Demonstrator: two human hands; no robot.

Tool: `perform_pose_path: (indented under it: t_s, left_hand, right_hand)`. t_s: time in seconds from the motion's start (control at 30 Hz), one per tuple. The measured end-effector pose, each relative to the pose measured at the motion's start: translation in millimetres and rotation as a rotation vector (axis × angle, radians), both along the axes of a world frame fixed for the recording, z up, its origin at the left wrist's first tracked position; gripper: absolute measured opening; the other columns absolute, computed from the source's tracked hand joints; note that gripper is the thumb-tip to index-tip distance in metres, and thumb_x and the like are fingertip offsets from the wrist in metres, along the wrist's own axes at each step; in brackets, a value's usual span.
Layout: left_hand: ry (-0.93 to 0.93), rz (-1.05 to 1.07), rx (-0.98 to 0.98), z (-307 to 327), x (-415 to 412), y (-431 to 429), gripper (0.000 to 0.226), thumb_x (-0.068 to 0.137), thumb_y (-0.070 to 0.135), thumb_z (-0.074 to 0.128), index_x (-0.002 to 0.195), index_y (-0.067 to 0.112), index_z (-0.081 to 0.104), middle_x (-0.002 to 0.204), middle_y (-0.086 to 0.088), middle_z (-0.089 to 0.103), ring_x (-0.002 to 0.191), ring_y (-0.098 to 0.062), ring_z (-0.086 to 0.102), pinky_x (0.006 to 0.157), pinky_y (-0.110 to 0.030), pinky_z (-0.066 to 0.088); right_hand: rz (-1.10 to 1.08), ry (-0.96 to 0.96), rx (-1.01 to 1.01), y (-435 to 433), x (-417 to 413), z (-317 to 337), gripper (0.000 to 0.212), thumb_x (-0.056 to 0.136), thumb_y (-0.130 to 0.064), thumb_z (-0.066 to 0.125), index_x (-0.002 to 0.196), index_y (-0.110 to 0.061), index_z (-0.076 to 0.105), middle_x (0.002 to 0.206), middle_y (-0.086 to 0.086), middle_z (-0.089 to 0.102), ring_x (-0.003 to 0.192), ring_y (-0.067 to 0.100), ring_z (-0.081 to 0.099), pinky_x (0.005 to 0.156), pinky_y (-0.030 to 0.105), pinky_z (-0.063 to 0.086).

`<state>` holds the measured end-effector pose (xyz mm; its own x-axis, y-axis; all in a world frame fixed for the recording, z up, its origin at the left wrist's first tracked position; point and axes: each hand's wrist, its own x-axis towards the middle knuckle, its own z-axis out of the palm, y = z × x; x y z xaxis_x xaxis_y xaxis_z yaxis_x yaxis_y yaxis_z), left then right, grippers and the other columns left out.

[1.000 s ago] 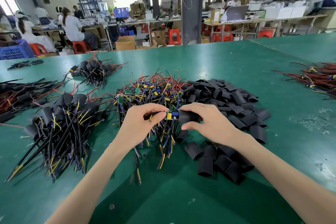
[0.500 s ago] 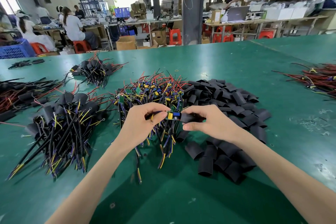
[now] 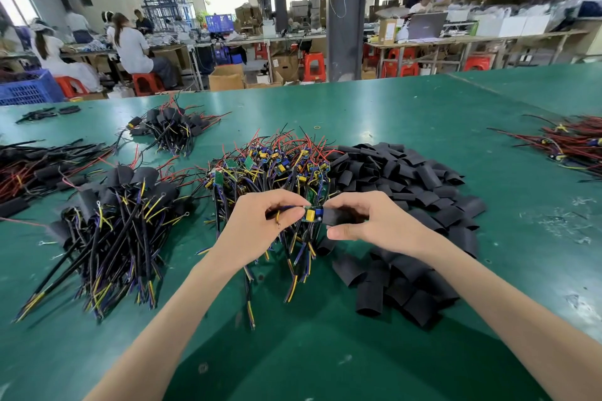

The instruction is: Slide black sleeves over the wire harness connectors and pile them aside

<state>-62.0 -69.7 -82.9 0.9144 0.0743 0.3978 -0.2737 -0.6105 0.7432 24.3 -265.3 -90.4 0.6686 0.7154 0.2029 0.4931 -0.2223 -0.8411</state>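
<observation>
Black sleeve (image 3: 337, 216), head view: a short, flattened tube of matte black material is being pinched between the thumb and curled fingers of the right hand (image 3: 374, 225), with its open mouth meeting the end of the connector (image 3: 312, 215). The connector, a small green board carrying a yellow cylindrical part and a blue block, is being held by the left hand (image 3: 257, 231), whose thumb and forefinger are clamping it at its wire end. Thin blue and yellow leads are trailing under that palm. Both hands are hovering above the table (image 3: 423, 114), a smooth green mat with a dull sheen, at the middle of the frame. At twelve o'clock from the hands, the unsleeved harnesses (image 3: 277, 163) are lying in a tangled heap of red, black, yellow and purple wires with bare boards on top. From one to five o'clock, the loose sleeves (image 3: 407, 179) are spreading in a broad pile of flat, creased tubes. At nine o'clock, the finished pile (image 3: 120, 205) is resting with black-covered heads at the far end and stiff wire tails fanning toward the viewer. A smaller sleeved bundle (image 3: 169, 130) is lying at eleven o'clock, and a red-wire bundle (image 3: 570, 143) at two o'clock near the table's right edge.
</observation>
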Motion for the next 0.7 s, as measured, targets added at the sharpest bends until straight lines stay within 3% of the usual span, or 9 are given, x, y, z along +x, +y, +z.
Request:
perform_pose_path:
  t_s: [0.23,0.53,0.7]
  left_hand:
    - [0.038,0.0,-0.008,-7,0,-7,0.02,0.084,0.005,0.068,0.093,0.023,0.066,0.082,0.005,0.072,0.075,0.003,0.064,0.075,-0.008,0.045]
    - [0.035,0.019,0.021,-6,-1,-8,0.015,0.082,0.002,0.069,0.088,0.015,0.072,0.08,0.003,0.073,0.075,-0.003,0.067,0.075,-0.015,0.051]
    - [-0.009,0.046,0.031,-6,-1,-9,0.017,0.08,0.002,0.07,0.087,0.017,0.072,0.08,0.004,0.073,0.076,-0.003,0.067,0.074,-0.013,0.05]
  right_hand:
    - [-0.07,-0.285,-0.061,6,-9,-1,0.039,0.067,-0.021,0.082,0.104,-0.021,0.069,0.099,-0.008,0.069,0.092,0.003,0.059,0.087,0.022,0.044]
    - [-0.069,-0.369,-0.067,9,-11,-4,0.038,0.071,-0.021,0.08,0.107,-0.016,0.068,0.098,-0.001,0.068,0.091,0.012,0.059,0.085,0.028,0.044]
    - [-0.051,-0.405,-0.053,9,-12,-4,0.038,0.072,-0.018,0.079,0.108,-0.014,0.068,0.096,-0.004,0.065,0.087,0.007,0.056,0.081,0.02,0.042]
